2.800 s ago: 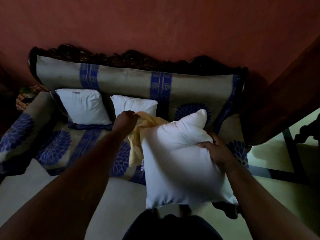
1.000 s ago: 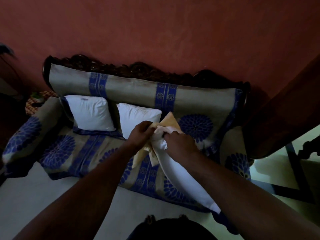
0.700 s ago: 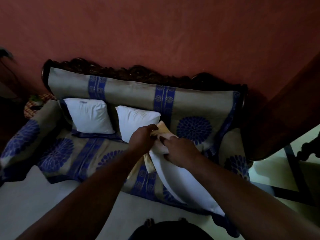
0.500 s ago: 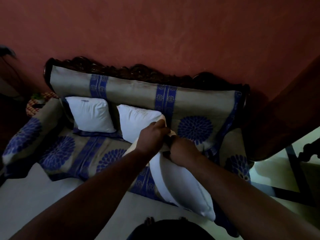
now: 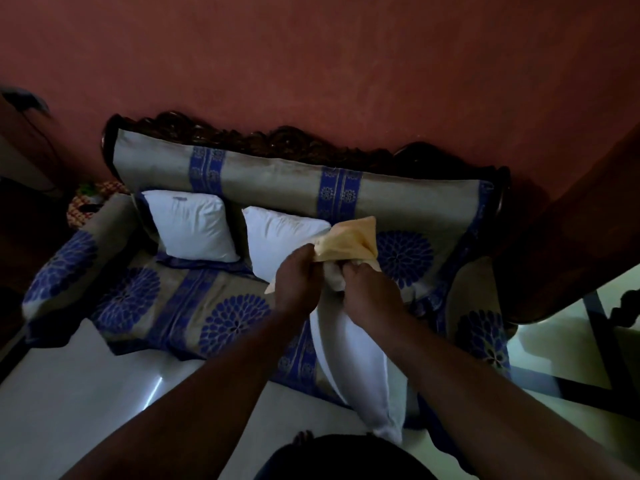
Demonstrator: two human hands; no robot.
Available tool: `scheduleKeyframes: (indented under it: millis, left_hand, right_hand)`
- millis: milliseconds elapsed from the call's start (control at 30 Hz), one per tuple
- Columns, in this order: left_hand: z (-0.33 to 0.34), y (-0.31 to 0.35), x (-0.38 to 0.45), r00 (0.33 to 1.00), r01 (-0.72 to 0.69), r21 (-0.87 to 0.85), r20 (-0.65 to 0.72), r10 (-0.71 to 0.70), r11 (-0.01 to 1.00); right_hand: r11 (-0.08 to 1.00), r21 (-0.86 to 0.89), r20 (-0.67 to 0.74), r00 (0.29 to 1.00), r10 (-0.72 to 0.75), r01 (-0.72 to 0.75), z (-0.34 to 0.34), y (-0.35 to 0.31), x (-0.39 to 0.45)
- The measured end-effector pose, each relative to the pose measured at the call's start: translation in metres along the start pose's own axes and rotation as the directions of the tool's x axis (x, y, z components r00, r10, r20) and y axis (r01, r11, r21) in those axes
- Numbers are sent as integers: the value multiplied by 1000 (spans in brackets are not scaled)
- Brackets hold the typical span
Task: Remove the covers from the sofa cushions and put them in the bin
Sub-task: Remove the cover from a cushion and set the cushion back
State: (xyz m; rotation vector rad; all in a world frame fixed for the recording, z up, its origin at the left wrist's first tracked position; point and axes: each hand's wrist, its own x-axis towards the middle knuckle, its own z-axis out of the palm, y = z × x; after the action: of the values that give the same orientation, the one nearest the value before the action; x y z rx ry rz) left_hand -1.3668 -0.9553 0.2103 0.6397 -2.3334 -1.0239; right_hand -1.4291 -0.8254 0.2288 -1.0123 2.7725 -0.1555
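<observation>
Against a terracotta-red wall (image 5: 346, 64), a carved-wood sofa (image 5: 277, 142) draped in a beige throw with blue floral medallions fills a dim room above a pale floor (image 5: 69, 393). At the sofa's left end, near the armrest, a bare white cushion (image 5: 190, 226) leans on the backrest; just beside it, toward the middle of the seat, a second bare cushion (image 5: 277, 244) does the same. In front of that one, over the seat's front edge, a person's left hand (image 5: 298, 282) is clenched on the gathered mouth of a yellow cover (image 5: 349, 242), which caps only the top corner of a third white cushion (image 5: 353, 368) hanging down toward the floor. The right hand (image 5: 367, 292) is closed on the neck of that cushion just below the cover, touching the cloth. The step appears to be freeing the last corner, and it would likely go best if the right hand anchors the inner firmly while the left draws the cover up and away along the cushion's length, not sideways, so the seam does not snag on the bunched stuffing. The count: three white cushions in view, two fully bare and one nearly so; one yellow cover; two hands, both gripping. No bin appears in the picture, so the cover's destination lies out of view.
</observation>
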Motion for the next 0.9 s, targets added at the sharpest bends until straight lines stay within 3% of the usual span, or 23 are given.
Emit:
scheduleKeyframes:
  millis: [67, 167, 233, 300, 333, 400, 467, 500, 567, 667, 700, 733, 800, 867, 900]
  left_hand:
    - [-2, 10, 0, 991, -58, -31, 120, 61, 998]
    - [8, 23, -16, 952, -58, 128, 307, 16, 990]
    - [12, 15, -24, 952, 0, 180, 300, -55, 984]
    - [9, 6, -24, 955, 134, 122, 249, -161, 983]
    - [6, 3, -22, 947, 225, 67, 221, -235, 972]
    - [3, -3, -19, 908, 390, -13, 172, -382, 921]
    - [0, -6, -17, 857, 491, -45, 202, -474, 870]
    - [-2, -7, -16, 841, 515, -69, 234, -488, 855]
    - [-4, -10, -13, 843, 507, -84, 257, -473, 858]
    - [-8, -13, -9, 891, 445, -187, 186, -414, 875]
    - [-9, -15, -8, 881, 472, -271, 188, -435, 839]
    - [-10, -15, -5, 854, 520, -349, 214, -474, 780]
    - [-12, -17, -3, 789, 609, -495, 296, -538, 620]
    - [-18, -15, -1, 743, 644, -617, 363, -562, 452]
    - [-22, -15, 0, 734, 644, -663, 395, -552, 382]
  right_hand:
    - [990, 24, 120, 984, 134, -138, -7, 0, 10]
    - [933, 124, 291, 911, 291, -338, -22, 6, 23]
    - [930, 195, 287, 924, 251, -313, -21, 8, 20]
    - [873, 450, 241, 967, 85, -189, -10, 15, 14]
    - [779, 611, 261, 965, -26, -144, -3, 20, 10]
    - [411, 891, 309, 922, -233, -194, 6, 31, 1]
    - [25, 943, 325, 898, -296, -333, 13, 40, -6]
    - [-100, 924, 324, 896, -304, -368, 18, 45, -10]
    - [-225, 906, 289, 912, -292, -359, 25, 53, -17]
    - [-465, 826, 309, 946, -99, -318, 34, 59, -19]
    - [-461, 834, 334, 942, -16, -303, 37, 58, -18]
    - [-376, 882, 338, 937, 82, -285, 39, 56, -18]
    - [-49, 958, 285, 910, 300, -284, 49, 62, -12]
    - [188, 916, 280, 900, 335, -355, 59, 74, -7]
    - [221, 881, 339, 884, 322, -418, 59, 79, -5]
